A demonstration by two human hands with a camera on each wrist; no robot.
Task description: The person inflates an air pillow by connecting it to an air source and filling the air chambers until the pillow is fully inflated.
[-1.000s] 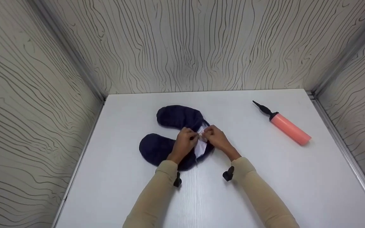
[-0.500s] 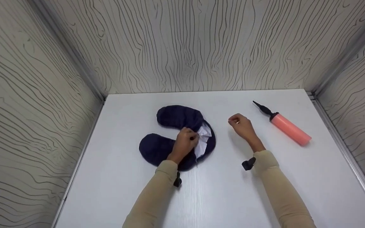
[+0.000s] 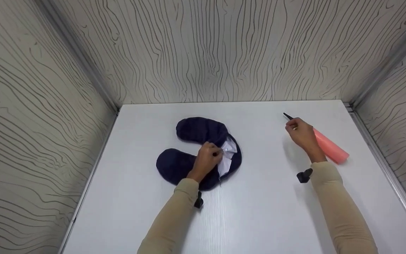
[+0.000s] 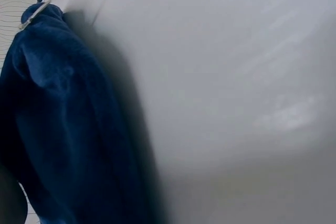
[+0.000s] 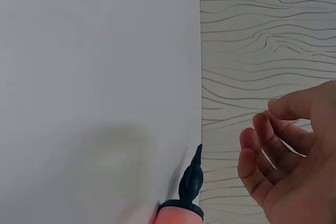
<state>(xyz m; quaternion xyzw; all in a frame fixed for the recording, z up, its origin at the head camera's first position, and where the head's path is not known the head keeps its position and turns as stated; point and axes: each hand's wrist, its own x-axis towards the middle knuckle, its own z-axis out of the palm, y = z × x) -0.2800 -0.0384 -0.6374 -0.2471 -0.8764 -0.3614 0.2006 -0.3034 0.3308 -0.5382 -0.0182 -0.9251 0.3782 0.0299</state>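
A dark blue U-shaped neck pillow (image 3: 174,164) lies on the table, its unzipped curved side showing a white inner bladder (image 3: 225,165). My left hand (image 3: 205,157) pinches the white bladder at the opening; the fingers hide what exactly lies between them. The left wrist view has the pillow's plush cover (image 4: 68,103) and a light zipper strip (image 4: 35,15) at its end. Over the hand air pump (image 3: 330,146), pink with a black nozzle, hovers my right hand (image 3: 302,134), fingers loosely curled and holding nothing. The pump's nozzle (image 5: 191,179) stands apart from those fingers in the right wrist view.
The white table (image 3: 259,204) carries the pillow left of centre and the pump at the right. Wood-patterned panels (image 3: 203,53) rise behind and on both sides. A small black wrist camera (image 3: 304,175) sits at the right cuff.
My right hand has let go of the pillow's white bladder and moved right to above the pump. My left hand has stayed in place, pinching.
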